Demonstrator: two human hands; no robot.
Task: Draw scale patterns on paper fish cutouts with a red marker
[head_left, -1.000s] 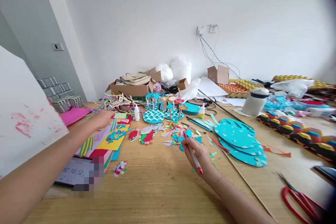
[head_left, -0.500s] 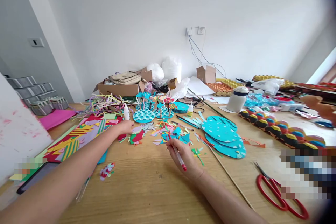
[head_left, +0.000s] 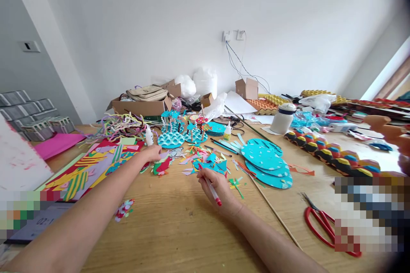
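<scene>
My right hand (head_left: 216, 187) is closed around a red-and-white pen (head_left: 212, 190), held slantwise above the table near a pile of coloured paper scraps (head_left: 209, 163). Farther left, my left hand (head_left: 153, 152) reaches out with its fingers bent down among paper cutouts; what they grip, if anything, is hidden. Right beside its fingertips lies a red and green paper fish (head_left: 162, 165). A white glue bottle (head_left: 149, 135) stands just behind that hand. Blue wavy-topped bases (head_left: 171, 140) carrying small paper fish on sticks stand beyond both hands.
Blue dotted ovals (head_left: 265, 153) are stacked on the right, near a long thin stick (head_left: 275, 213) and red-handled scissors (head_left: 320, 222). A small yellow-labelled bottle (head_left: 227, 131) stands mid-table. Painted egg-tray strips (head_left: 333, 153) lie farther right; striped paper sheets (head_left: 83, 170) lie left.
The whole view has shifted slightly, so things sit a little farther left. My right hand keeps the pen, and my left hand stays by the paper cutouts.
</scene>
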